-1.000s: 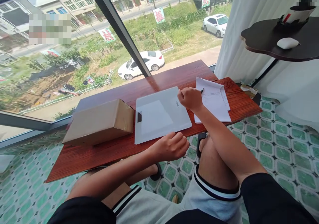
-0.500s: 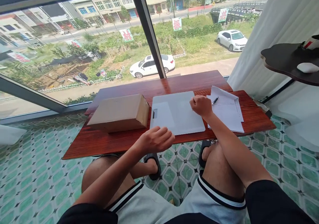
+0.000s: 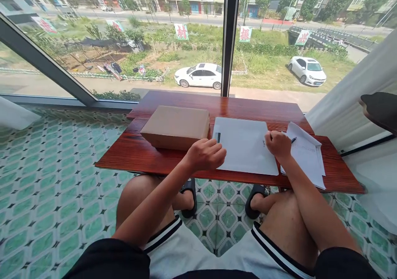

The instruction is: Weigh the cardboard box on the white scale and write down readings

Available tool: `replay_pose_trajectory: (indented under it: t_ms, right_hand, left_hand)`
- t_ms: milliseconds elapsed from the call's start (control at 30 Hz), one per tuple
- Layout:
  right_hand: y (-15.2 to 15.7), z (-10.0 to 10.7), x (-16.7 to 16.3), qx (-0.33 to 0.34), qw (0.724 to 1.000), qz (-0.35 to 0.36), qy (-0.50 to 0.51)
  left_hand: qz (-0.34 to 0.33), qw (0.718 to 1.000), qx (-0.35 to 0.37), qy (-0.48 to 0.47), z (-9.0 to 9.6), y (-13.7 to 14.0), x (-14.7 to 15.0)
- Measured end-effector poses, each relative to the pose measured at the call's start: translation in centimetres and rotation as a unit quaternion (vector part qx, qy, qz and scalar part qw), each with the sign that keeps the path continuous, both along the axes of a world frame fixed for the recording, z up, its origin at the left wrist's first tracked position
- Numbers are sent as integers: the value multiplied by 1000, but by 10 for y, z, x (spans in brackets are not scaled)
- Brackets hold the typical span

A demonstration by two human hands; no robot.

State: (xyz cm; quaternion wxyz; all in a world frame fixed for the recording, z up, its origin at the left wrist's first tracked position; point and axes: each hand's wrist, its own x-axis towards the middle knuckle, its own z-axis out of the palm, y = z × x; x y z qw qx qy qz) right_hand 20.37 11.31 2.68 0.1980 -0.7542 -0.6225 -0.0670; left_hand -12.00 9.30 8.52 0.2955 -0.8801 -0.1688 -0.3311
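A flat white board (image 3: 242, 146) with a dark slot near its left edge and small black marks near its right lies on the reddish-brown wooden table (image 3: 167, 157). My left hand (image 3: 207, 154) is closed with curled fingers, over the table's front edge at the board's near left corner. In a fist, my right hand (image 3: 278, 144) is over the board's right edge; nothing sticks out of it. I cannot tell whether either hand touches the board. Just right of that fist are white paper sheets (image 3: 305, 159) with a dark pen (image 3: 293, 140) on them.
A closed cardboard box (image 3: 178, 124) occupies the table's left part. Behind the table is a large window with a dark upright frame (image 3: 228, 43). White curtain (image 3: 353, 84) and a dark shelf (image 3: 380, 111) are at the right. My knees are at the table's front edge.
The view has turned left, so the table appears further right. My left hand has risen towards the board's left side, its fingers more curled. My right hand stays a fist by the right edge.
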Motion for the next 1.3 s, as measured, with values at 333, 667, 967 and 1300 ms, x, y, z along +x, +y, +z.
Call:
replay_pose_trajectory:
  t_ms: [333,667,967,1300]
  right_hand:
    - [1,2,-11,79,997,22,-10]
    - [-4,37,-69,128,982,140,-11]
    - [-20,63,-152,99,953,243,152]
    - [-21,42,-190,50,910,321,256]
  left_hand:
    - [40,998,-27,-45,7,8,-24]
    - [115,987,-66,-92,27,16,-57]
    - [233,944,-127,-195,37,24,-87]
    - [358,854,-204,-318,39,36,-124]
